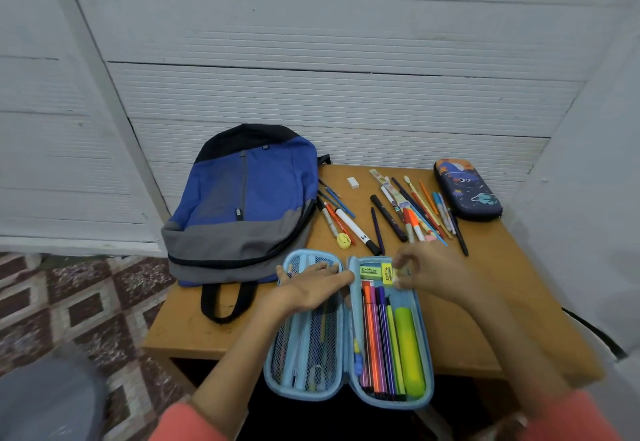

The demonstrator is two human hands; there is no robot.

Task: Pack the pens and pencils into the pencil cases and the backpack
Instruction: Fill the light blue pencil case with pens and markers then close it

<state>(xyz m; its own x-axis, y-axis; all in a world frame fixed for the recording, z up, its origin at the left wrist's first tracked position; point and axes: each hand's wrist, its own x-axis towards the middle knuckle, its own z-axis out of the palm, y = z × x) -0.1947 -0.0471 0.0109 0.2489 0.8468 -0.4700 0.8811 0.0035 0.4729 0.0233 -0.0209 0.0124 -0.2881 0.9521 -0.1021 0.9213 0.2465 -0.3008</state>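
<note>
Backpack: soft, left rear corner of surface.
Open blue pencil case: front edge. Left hand flat, pressing its mesh half; right hand pinching pale eraser.
Loose pens and pencils: rear centre; light, stiff, likely to roll, best pinched mid-barrel.
Dark printed case: right rear corner, closed.

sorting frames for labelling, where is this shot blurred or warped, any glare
Head view: the right hand and its coral sleeve are smeared by motion; the felt pens in the open light-blue pencil case look sharp; the wide lens bows the white ribbed wall panels; light is even, no glare.
</note>
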